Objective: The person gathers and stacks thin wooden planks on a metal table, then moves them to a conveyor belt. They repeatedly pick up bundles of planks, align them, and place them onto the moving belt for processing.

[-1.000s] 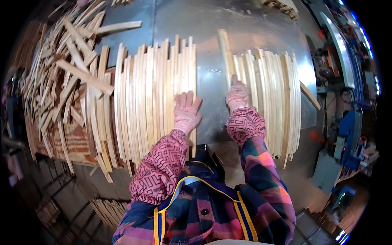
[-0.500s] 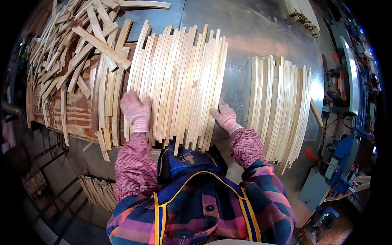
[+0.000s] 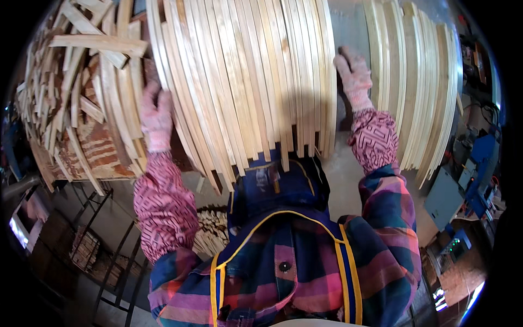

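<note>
A wide row of slim pale wooden strips (image 3: 234,82) lies side by side in front of me, its near ends uneven and close to my apron. My left hand (image 3: 156,117), in a whitish-pink glove, is at the row's left edge with its fingers stretched away from me. On the opposite side, my similarly gloved right hand (image 3: 355,82) has its fingers extended and parted, the tips at or very near the outermost strip. Whether those fingertips press on the wood I cannot tell. Neither hand is wrapped round a strip.
A second row of strips (image 3: 411,82) lies to the right on the metal tabletop. Loose strips are heaped in a jumbled pile (image 3: 60,82) at the left, over a worn reddish-brown board (image 3: 101,147). Blue and grey machinery (image 3: 449,196) stands at the right; a dark metal frame (image 3: 111,261) is lower left.
The strips appear larger and nearer in view. My left hand has shifted from atop the strips to the row's left edge; my right hand is farther up along the right edge.
</note>
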The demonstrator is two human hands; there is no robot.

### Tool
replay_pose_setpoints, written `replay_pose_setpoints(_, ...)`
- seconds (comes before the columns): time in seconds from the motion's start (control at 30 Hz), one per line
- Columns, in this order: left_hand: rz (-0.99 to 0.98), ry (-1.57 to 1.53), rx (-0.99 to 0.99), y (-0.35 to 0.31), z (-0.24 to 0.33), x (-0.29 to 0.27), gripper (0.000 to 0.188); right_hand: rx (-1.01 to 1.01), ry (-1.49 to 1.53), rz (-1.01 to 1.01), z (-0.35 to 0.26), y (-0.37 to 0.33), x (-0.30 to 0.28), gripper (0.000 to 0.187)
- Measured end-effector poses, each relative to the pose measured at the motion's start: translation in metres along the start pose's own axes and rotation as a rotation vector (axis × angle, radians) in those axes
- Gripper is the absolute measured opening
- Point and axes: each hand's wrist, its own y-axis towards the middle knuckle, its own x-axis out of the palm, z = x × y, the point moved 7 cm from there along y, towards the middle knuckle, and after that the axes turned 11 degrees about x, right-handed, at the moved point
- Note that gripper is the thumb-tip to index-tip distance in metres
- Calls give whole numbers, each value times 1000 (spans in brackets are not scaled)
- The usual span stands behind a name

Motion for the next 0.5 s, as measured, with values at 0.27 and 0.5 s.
replay_pose_setpoints(0.27, -183, 131, 223, 36, -72, 25, 55, -48, 968, -222, 19, 14, 59, 52)
replay_pose_setpoints(0.5, 8, -662, -146, -25, -48, 32, 99, -71, 1149, -618, 21, -38, 65, 79)
